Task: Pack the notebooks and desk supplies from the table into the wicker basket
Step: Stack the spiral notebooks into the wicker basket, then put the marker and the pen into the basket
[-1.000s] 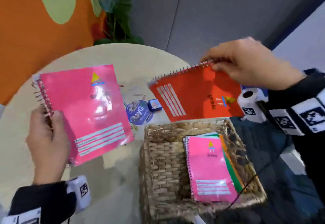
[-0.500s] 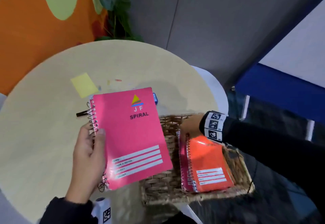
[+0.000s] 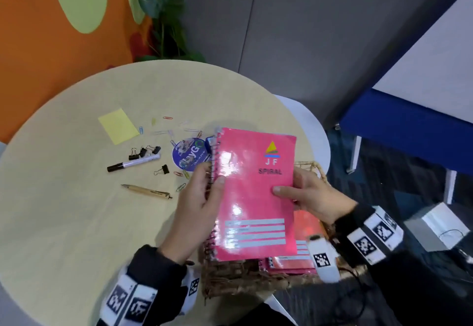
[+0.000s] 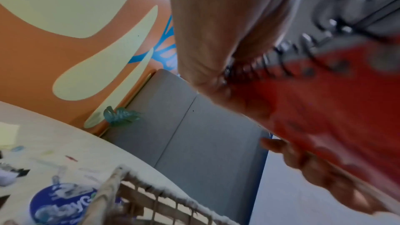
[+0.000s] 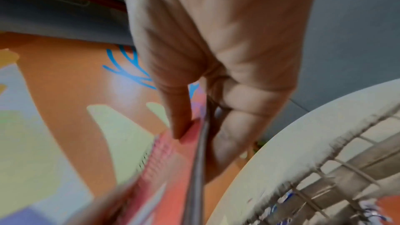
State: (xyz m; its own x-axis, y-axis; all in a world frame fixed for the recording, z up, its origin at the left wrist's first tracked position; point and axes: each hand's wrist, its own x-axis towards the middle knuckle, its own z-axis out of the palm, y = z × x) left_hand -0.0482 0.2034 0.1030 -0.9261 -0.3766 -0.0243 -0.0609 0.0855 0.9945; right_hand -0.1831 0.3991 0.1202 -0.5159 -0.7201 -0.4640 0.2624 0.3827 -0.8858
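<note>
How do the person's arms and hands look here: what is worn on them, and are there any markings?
Both arms wear dark sleeves. Each wrist carries a white band printed with black square code markers, left and right. A white block with another marker sits under the right wrist. The left hand and right hand are bare, without gloves.

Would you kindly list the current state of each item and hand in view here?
Pink spiral notebook: held above the basket by both hands.
Left hand: grips the notebook's spiral edge.
Right hand: pinches the opposite edge.
Woven wicker basket: holds an orange notebook on others.
Black-capped white marker: capped, lying on the round table.
Wooden pen: lying on the table.
</note>
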